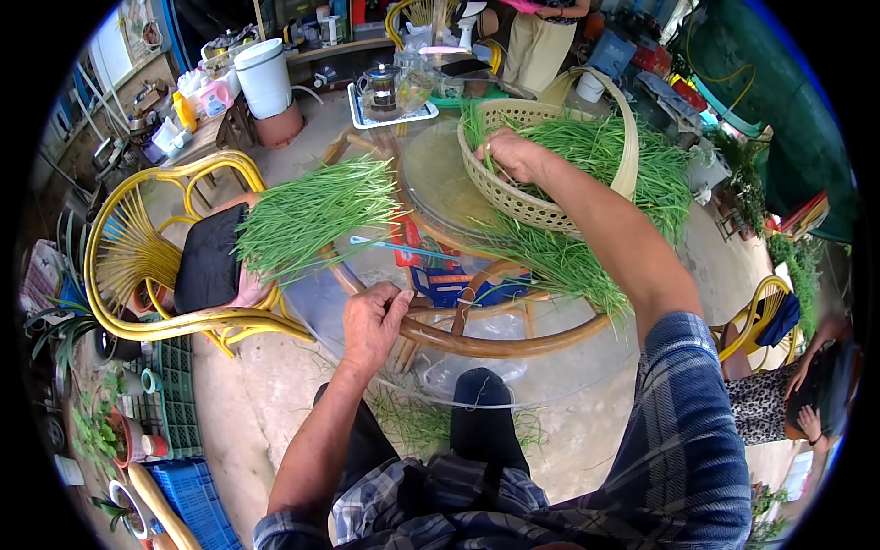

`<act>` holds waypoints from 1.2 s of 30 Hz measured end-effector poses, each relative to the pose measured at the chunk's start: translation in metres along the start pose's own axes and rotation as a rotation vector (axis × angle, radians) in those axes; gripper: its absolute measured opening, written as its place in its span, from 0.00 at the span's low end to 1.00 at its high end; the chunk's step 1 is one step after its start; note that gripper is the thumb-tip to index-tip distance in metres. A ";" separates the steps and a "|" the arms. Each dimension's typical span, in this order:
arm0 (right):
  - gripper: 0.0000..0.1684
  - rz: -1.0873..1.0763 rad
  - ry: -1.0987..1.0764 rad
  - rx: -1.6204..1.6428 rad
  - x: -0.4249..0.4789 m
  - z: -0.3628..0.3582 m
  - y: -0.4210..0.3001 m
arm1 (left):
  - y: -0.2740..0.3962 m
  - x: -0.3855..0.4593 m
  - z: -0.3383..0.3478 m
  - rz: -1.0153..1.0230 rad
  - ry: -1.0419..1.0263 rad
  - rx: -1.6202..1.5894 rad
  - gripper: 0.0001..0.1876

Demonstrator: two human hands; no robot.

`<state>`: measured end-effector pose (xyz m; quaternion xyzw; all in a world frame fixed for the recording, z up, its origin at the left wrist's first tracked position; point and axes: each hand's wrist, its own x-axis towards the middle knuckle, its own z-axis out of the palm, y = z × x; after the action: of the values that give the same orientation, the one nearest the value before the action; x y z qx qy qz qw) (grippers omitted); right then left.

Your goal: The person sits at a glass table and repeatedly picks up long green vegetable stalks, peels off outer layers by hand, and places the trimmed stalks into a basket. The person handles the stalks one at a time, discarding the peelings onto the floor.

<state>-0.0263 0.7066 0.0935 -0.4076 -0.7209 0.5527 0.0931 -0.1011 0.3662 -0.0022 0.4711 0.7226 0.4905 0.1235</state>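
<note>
My right hand (510, 157) reaches into a woven basket (512, 199) with a tall handle, its fingers closed around some green stalks, likely Chinese chives. Green stalks (584, 151) fill the basket and spill over its right side; more lie on the glass table in front of it. My left hand (375, 316) rests near the table's front edge, fingers curled and thumb against them; whether something small is inside is hidden. Beyond it, at the left of the table, lies a neat, aligned pile of the stalks (323, 213). A thin blue stick (405, 247) lies between pile and basket.
A tray (393, 122) with a glass teapot (380, 89) stands at the table's far side. A yellow rattan chair (137, 254) is at the left, a white bucket (265, 79) behind. One person (543, 41) stands beyond the table, another (790, 392) is at the right. Stalks litter the floor.
</note>
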 end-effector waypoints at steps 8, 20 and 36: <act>0.33 -0.005 0.028 0.128 -0.024 -0.005 0.007 | 0.001 0.000 0.002 -0.020 0.002 0.042 0.15; 0.34 -0.092 -0.488 0.503 -0.073 -0.045 0.016 | -0.003 0.000 0.005 0.082 0.047 0.046 0.15; 0.40 -0.327 0.098 -0.123 -0.088 -0.009 0.012 | -0.004 0.000 0.005 0.083 0.048 0.071 0.17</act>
<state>0.0417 0.6534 0.1143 -0.3164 -0.8045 0.4647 0.1918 -0.1003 0.3683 -0.0080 0.4928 0.7222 0.4804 0.0688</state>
